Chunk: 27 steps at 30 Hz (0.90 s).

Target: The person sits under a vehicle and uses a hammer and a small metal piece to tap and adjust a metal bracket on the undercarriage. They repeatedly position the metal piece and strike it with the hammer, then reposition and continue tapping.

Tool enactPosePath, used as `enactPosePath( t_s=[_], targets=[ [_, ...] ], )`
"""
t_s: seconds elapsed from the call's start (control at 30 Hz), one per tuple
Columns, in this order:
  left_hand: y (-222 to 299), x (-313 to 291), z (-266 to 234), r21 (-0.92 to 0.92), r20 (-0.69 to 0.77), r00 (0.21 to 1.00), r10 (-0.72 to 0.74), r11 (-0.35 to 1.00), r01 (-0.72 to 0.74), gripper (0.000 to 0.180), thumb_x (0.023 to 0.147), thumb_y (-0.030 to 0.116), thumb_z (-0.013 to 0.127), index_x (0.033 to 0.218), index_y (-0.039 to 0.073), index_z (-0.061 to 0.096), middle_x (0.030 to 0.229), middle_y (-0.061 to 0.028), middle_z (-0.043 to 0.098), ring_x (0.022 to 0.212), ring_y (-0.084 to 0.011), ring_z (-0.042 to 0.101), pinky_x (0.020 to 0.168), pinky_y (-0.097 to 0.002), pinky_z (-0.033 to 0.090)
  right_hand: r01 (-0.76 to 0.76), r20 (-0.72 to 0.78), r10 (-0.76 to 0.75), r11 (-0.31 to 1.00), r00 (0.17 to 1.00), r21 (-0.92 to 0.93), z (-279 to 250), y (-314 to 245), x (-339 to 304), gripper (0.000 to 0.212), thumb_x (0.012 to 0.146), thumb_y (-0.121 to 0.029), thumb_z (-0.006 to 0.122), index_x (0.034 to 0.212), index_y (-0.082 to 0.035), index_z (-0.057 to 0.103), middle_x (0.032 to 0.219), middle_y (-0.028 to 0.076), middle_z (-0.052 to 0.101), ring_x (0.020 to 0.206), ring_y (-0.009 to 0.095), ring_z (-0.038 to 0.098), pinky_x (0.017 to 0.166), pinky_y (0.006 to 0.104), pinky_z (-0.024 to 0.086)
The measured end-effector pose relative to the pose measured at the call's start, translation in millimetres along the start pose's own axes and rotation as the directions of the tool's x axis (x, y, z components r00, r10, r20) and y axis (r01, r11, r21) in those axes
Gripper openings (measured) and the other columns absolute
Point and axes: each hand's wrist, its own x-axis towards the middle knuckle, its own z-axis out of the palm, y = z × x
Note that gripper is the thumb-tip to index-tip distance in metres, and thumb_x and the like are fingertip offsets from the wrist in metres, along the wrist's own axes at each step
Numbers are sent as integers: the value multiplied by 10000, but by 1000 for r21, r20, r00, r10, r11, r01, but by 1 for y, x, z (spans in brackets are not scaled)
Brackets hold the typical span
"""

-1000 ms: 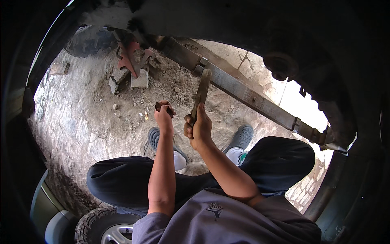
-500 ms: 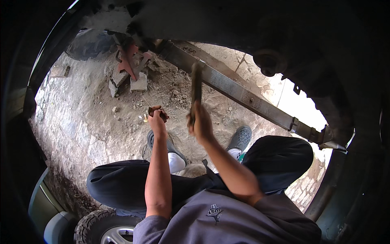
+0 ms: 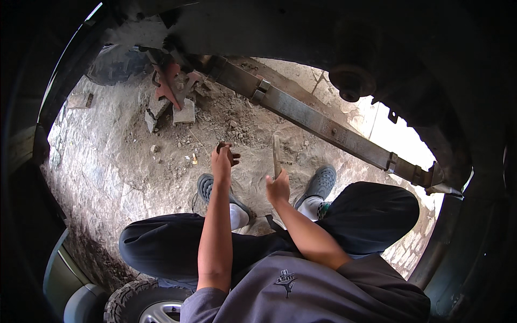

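My right hand (image 3: 278,188) is closed around the lower end of a long, narrow grey-brown bar (image 3: 277,153), which points away from me over the dirt floor. A little to its left, my left hand (image 3: 221,162) is curled, with something small and dark at the fingers. What that is, I cannot make out. Beyond both hands a long leaf spring (image 3: 307,113) with metal clamps runs diagonally from the far middle down to the right. The bar is apart from the spring.
A red jack stand (image 3: 169,89) stands at the far left by broken concrete blocks (image 3: 184,111). Dark vehicle bodywork (image 3: 258,27) arches overhead and round the sides. A tyre (image 3: 126,301) lies at the near left. Stones and rubble (image 3: 237,129) litter the ground between.
My right hand has come down and nearer, bringing the bar away from the leaf spring. My left hand has shifted slightly right, its fingers turned and looser.
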Motion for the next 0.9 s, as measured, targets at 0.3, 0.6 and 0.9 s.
enactPosePath(
  t_s=[0.3, 0.6, 0.9],
  targets=[
    [0, -10, 5, 305, 212, 974, 83, 941, -147, 238, 1020, 217, 591, 1135, 24, 667, 900, -23, 662, 652, -87, 571, 621, -253, 475, 639, -220, -601, 725, 769, 256, -59, -99, -18, 401, 961, -82, 651, 1348, -17, 567, 1275, 198, 609, 1106, 304, 664, 848, 378, 565],
    [50, -49, 28, 275, 226, 957, 181, 931, -242, 273, 1010, 206, 673, 1171, -15, 674, 843, -23, 704, 648, -58, 591, 572, -225, 444, 269, 124, -510, 626, 851, 732, -93, -128, -12, 379, 930, -72, 736, 1285, 12, 629, 1024, 140, 743, 869, 193, 756, 713, 290, 598],
    [108, -99, 29, 284, 167, 949, 267, 909, -306, 325, 987, 198, 709, 1227, -21, 706, 971, -73, 757, 801, -94, 658, 684, -261, 526, 124, 212, -497, 560, 842, 819, -119, -144, -7, 305, 912, -176, 796, 1139, 14, 718, 872, 77, 748, 714, 100, 678, 621, 254, 537]
  ],
)
